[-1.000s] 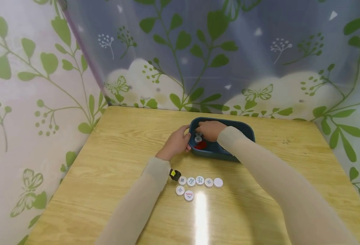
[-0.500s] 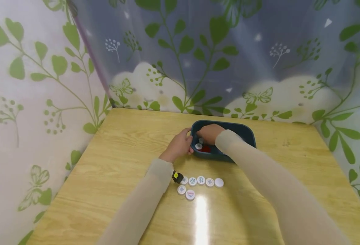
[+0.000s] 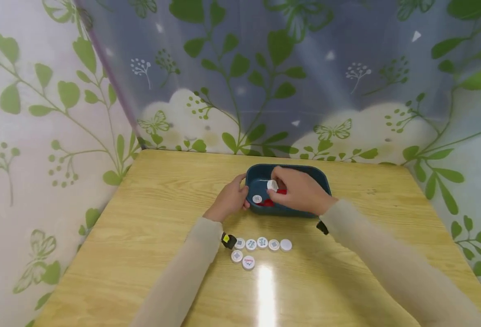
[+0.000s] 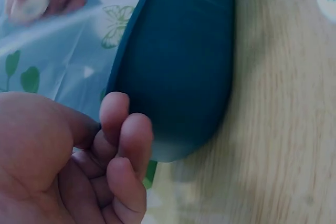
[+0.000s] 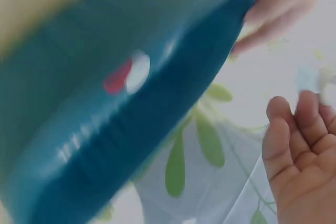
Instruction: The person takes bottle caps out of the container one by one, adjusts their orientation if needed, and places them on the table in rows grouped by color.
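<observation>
A dark teal plastic bin (image 3: 283, 211) stands toward the back of the table. My left hand (image 3: 230, 200) grips its left end, fingers curled at the rim; the left wrist view shows those fingertips against the bin's outer wall (image 4: 178, 66). Above the bin, my right hand (image 3: 303, 190) pinches a white bottle cap (image 3: 272, 185) between thumb and fingers. Inside lie a white printed cap (image 3: 257, 199) and red caps (image 3: 268, 203). The right wrist view shows a red cap (image 5: 118, 77) beside a white one (image 5: 138, 72) in the bin.
In front of the bin, several white caps (image 3: 262, 243) form a row, most with printed tops. Two more, including one with red lettering (image 3: 248, 262), sit nearer. The left wrist's black strap (image 3: 228, 240) overlaps the row's left end. Patterned curtains (image 3: 240, 91) border the table (image 3: 162, 190).
My right hand has come up from the bin's left inside and moved right, now with a white cap between its fingers. My left hand keeps its grip on the bin's end.
</observation>
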Motion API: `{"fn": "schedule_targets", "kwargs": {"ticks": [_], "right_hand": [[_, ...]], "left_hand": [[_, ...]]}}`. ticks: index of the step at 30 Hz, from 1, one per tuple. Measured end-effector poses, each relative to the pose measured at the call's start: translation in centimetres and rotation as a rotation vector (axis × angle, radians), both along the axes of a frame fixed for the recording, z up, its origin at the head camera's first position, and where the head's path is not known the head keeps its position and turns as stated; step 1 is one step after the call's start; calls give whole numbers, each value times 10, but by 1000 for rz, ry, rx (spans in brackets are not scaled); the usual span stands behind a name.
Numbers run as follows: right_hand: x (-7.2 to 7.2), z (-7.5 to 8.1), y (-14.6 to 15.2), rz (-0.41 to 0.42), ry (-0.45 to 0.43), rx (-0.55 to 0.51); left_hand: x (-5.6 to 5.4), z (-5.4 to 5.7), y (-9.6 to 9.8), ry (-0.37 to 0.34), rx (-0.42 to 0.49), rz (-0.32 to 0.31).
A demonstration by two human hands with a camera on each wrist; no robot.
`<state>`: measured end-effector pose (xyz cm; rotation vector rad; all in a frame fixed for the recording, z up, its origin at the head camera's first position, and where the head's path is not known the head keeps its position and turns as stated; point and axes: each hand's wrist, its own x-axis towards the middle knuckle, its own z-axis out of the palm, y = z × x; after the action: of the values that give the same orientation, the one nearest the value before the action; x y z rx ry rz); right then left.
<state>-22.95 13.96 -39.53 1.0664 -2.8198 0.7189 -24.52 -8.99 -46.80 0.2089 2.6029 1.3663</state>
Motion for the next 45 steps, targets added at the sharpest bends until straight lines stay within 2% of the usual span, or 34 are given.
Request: {"fn": "schedule_targets", "kwargs": {"ticks": [3,5,9,12,16,21,24,27,29,32,38,45], "right_hand": [[38,-12,5,60,-32,-82],[63,-23,5,143,-54,-95],[106,-45,-4,346,-115,35],[122,-58,-13,454,-140,134],[126,-70,-19,486,-119,184],[125,-78,-16,460,-68,168],[124,-79,-11,402,-77,101],[123,-80,-9,311,-124,41],[122,-81,-8,256,-157,27],[120,-82,-9,228,-156,54],[116,-83,-12,225,-84,79],[112,-91,-15,210,112,120]], "left_hand": [[3,1,-5,-2,3,4],[5,2,-7,-8,1,4],[9,2,-10,-14,-12,11],[12,3,-11,-13,-16,16],[15,3,-12,-19,-20,20],[15,3,-13,-9,-17,9],[14,3,-13,-3,-16,4],[13,3,-13,-12,-22,9],[13,2,-13,-18,-31,17],[12,1,-14,-22,-40,25],[13,0,-15,-20,-24,12],[11,0,-16,5,-29,14]]}}
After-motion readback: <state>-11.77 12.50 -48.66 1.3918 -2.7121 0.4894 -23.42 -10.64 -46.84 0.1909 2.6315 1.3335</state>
